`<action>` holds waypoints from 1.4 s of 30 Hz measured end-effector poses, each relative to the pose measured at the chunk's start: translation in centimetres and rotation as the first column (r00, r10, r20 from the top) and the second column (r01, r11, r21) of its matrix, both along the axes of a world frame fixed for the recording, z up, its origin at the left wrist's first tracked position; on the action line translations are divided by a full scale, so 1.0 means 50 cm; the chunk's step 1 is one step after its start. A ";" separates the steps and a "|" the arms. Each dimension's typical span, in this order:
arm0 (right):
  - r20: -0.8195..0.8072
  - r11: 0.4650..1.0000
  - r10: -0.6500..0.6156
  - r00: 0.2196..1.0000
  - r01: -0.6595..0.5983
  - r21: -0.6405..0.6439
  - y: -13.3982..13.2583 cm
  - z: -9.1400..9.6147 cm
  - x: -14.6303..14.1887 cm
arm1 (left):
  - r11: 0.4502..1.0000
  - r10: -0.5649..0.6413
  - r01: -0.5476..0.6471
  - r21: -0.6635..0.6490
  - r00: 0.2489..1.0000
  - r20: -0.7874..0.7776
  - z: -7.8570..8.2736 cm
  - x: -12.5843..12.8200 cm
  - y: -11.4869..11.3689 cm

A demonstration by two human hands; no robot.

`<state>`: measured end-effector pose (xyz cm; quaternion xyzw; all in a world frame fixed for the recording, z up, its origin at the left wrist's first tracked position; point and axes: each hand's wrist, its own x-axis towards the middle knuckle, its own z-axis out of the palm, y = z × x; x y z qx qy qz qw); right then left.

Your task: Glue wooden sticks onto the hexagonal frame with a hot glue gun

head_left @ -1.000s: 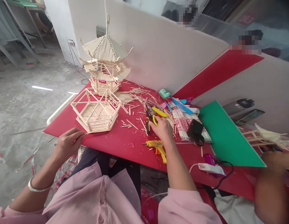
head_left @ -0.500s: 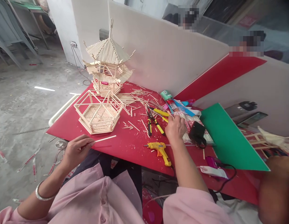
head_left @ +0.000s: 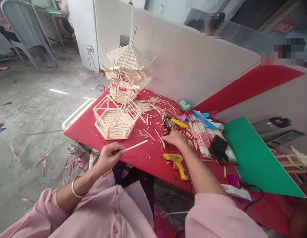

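My left hand (head_left: pixel 111 154) pinches a thin pale wooden stick (head_left: pixel 137 144), which points to the right above the table's front edge. In the middle of the table, my right hand (head_left: pixel 176 138) is closed over the handles of a pair of pliers (head_left: pixel 166 127), black and yellow, mostly covered by the fingers. Left of it stands a six-sided open frame of sticks (head_left: pixel 116 124) with a patterned stick floor. Behind that rises a tiered stick pagoda (head_left: pixel 130 62) with a pointed roof. A yellow glue gun (head_left: pixel 176 162) lies just below my right wrist.
Loose sticks and offcuts (head_left: pixel 153 105) litter the red tabletop (head_left: pixel 81 125). To the right are red-handled scissors (head_left: pixel 187 133), a yellow-handled tool (head_left: pixel 179 123), bagged sticks (head_left: pixel 201 138), a black adapter (head_left: pixel 218 147) and a green board (head_left: pixel 257 155). A white partition (head_left: pixel 168 59) stands behind.
My right hand has moved from beside the yellow-handled tool left onto the pliers. My left hand keeps the stick and has come slightly right. The whole view has shifted.
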<state>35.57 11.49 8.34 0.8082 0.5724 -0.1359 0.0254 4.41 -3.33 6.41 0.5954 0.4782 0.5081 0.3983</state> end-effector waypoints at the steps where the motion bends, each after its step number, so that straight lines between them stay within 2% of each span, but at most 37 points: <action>1: -0.038 1.000 0.004 0.999 -0.004 0.015 0.002 0.006 0.003 | 1.000 -0.002 0.002 -0.006 1.000 0.008 -0.003 0.003 -0.001; 5: -0.241 0.997 0.053 0.969 -0.040 0.059 -0.006 0.053 0.020 | 0.999 0.007 -0.005 -0.041 0.999 0.035 -0.006 -0.003 -0.007; 7: -0.463 0.992 0.074 0.883 -0.019 0.123 -0.031 0.082 0.020 | 0.997 0.026 -0.022 -0.070 0.998 0.052 -0.004 -0.009 -0.008; 8: -0.606 0.986 0.103 0.789 0.001 0.169 -0.052 0.093 0.013 | 0.996 0.035 -0.030 -0.084 0.997 0.062 -0.004 -0.011 -0.007; 9: -0.751 0.975 0.156 0.641 0.021 0.221 -0.078 0.102 0.001 | 0.994 0.045 -0.038 -0.099 0.996 0.073 -0.004 -0.012 -0.005; 10: -0.843 0.962 0.224 0.489 0.026 0.270 -0.110 0.106 -0.018 | 0.993 0.053 -0.044 -0.113 0.995 0.085 -0.004 -0.011 -0.003; 11: -0.880 0.952 0.277 0.386 0.015 0.307 -0.145 0.105 -0.043 | 0.991 0.059 -0.047 -0.126 0.994 0.097 -0.006 -0.009 -0.001; 13: -0.914 0.956 0.287 0.288 -0.027 0.292 -0.222 0.089 -0.105 | 0.987 0.067 -0.050 -0.152 0.992 0.108 -0.009 -0.003 0.004; 17: -0.994 0.994 0.105 0.035 -0.040 0.104 -0.356 0.023 -0.219 | 0.984 0.100 -0.083 -0.160 0.990 0.104 -0.009 0.008 0.014; 19: -0.999 0.998 0.024 -0.034 -0.049 0.026 -0.398 -0.011 -0.241 | 0.985 0.112 -0.097 -0.146 0.989 0.095 -0.003 0.008 0.017; 20: -0.999 0.999 -0.002 -0.033 -0.047 0.000 -0.412 -0.025 -0.241 | 0.985 0.112 -0.098 -0.140 0.990 0.091 0.000 0.007 0.018; 21: -1.000 0.999 -0.016 0.001 -0.040 -0.016 -0.422 -0.037 -0.235 | 0.986 0.110 -0.097 -0.134 0.990 0.091 0.004 0.006 0.019; 23: -0.987 1.000 0.009 0.161 -0.023 0.005 -0.436 -0.050 -0.214 | 0.988 0.104 -0.091 -0.124 0.990 0.096 0.011 0.004 0.021; 26: -0.871 0.986 0.164 0.463 -0.101 0.132 -0.444 -0.045 -0.186 | 0.990 0.089 -0.077 -0.116 0.990 0.109 0.016 0.008 0.023; 28: -0.784 0.967 0.249 0.568 -0.190 0.170 -0.442 -0.033 -0.182 | 0.991 0.075 -0.061 -0.119 0.990 0.117 0.015 0.013 0.023; 30: -0.743 0.957 0.275 0.610 -0.244 0.154 -0.435 -0.024 -0.189 | 0.993 0.046 -0.034 -0.110 0.992 0.114 0.014 0.018 0.022; 37: -0.665 0.934 0.350 0.660 -0.301 0.193 -0.413 -0.020 -0.213 | 0.999 -0.035 0.036 0.039 0.999 -0.038 0.032 0.015 0.016; 42: -0.710 0.925 0.359 0.606 -0.333 0.183 -0.413 -0.017 -0.200 | 0.990 -0.094 0.103 0.098 0.991 -0.096 0.042 0.014 0.014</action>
